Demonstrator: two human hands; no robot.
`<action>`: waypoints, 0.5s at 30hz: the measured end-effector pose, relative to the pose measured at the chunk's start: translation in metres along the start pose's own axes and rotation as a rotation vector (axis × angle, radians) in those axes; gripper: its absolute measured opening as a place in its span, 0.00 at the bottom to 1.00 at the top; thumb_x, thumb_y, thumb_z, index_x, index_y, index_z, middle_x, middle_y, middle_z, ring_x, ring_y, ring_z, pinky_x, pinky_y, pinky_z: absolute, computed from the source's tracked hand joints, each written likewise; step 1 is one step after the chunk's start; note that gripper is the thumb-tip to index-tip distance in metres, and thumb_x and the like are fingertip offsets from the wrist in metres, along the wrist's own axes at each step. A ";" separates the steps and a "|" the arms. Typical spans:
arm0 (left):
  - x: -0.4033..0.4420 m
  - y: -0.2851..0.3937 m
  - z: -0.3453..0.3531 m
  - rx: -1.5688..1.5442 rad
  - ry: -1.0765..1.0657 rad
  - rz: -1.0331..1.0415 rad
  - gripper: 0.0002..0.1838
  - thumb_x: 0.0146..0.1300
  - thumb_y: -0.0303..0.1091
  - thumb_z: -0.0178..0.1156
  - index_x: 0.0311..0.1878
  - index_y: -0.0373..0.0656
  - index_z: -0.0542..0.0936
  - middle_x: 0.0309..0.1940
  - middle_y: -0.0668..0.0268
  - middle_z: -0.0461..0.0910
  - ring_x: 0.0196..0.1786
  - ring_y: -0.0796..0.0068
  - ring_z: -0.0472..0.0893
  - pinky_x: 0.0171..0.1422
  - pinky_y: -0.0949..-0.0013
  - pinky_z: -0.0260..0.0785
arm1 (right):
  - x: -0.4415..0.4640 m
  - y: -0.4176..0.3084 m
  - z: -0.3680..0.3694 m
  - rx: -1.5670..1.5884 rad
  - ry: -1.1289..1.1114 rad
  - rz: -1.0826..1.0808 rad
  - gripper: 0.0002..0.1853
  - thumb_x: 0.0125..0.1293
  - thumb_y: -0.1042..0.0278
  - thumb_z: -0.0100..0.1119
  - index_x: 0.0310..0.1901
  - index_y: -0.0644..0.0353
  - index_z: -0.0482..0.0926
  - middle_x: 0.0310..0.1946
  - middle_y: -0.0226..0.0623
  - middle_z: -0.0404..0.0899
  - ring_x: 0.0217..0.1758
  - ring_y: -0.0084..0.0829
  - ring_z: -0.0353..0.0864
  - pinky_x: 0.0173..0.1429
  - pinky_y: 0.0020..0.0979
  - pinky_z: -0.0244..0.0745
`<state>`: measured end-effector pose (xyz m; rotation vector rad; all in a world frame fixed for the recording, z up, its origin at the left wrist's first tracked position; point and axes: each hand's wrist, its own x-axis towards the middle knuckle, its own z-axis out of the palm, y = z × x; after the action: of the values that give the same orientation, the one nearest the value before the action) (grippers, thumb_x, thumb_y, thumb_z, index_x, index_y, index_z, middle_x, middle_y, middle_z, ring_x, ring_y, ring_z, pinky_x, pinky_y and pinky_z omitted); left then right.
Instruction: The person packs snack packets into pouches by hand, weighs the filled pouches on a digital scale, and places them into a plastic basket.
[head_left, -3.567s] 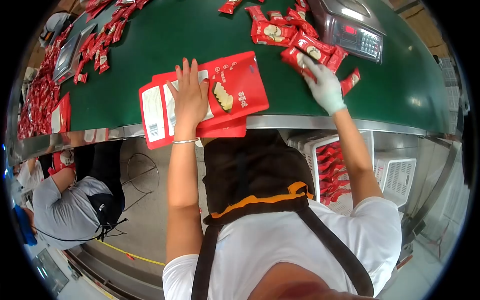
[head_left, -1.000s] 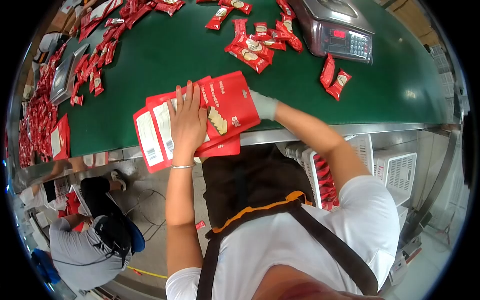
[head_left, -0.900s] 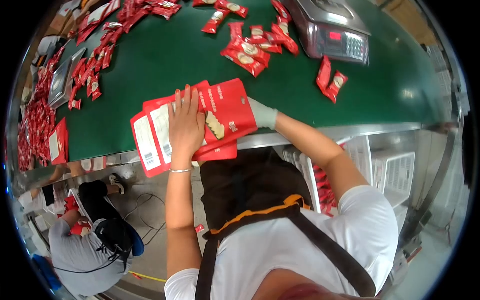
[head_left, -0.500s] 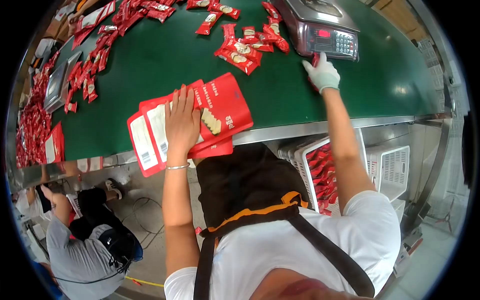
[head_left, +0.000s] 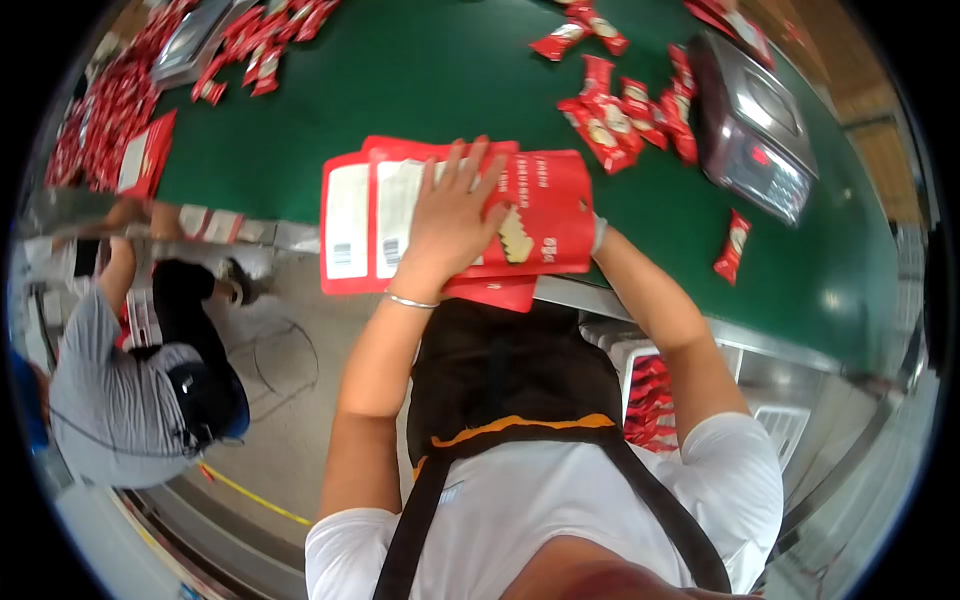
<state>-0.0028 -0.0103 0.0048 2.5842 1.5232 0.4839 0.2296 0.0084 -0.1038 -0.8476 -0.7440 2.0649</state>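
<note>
Left grip (head_left: 455,215) lay flat, fingers spread, atop rectangular red plastic-looking pouches (head_left: 562,215).
Right grip (head_left: 599,234), mostly hidden at their end, couldn't be judged; they looked light, slick, bendable, best held by edges.

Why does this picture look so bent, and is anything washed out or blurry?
Head view: a wide, fisheye-like lens probably bends the green table and leaves black corners. Head view: glare whitens parts of the metal scale, whose red readout is illegible. Same head view: fine print on the red pouches under the left hand is too soft to read.
</note>
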 end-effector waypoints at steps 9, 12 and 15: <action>-0.002 0.002 0.003 -0.089 0.083 0.031 0.33 0.67 0.52 0.54 0.71 0.44 0.71 0.73 0.51 0.65 0.77 0.50 0.60 0.81 0.43 0.44 | 0.027 -0.002 0.019 -0.642 -0.147 -0.099 0.21 0.66 0.61 0.64 0.58 0.61 0.78 0.56 0.42 0.82 0.61 0.35 0.80 0.63 0.36 0.75; -0.001 0.002 0.003 -0.066 0.084 0.025 0.33 0.68 0.52 0.53 0.71 0.44 0.70 0.74 0.51 0.64 0.77 0.50 0.60 0.81 0.42 0.42 | 0.032 0.005 0.023 -0.685 -0.150 -0.130 0.21 0.66 0.61 0.64 0.58 0.61 0.78 0.57 0.42 0.82 0.61 0.35 0.80 0.63 0.37 0.75; 0.004 0.000 0.001 -0.060 0.044 0.036 0.34 0.68 0.51 0.53 0.73 0.45 0.68 0.75 0.53 0.62 0.78 0.52 0.59 0.81 0.42 0.43 | 0.028 0.005 0.030 -0.736 -0.150 -0.174 0.21 0.66 0.61 0.63 0.58 0.61 0.78 0.57 0.42 0.82 0.61 0.36 0.80 0.63 0.37 0.75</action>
<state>-0.0004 -0.0071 0.0043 2.5763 1.4539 0.5846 0.1913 0.0227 -0.0982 -0.9684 -1.6532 1.7062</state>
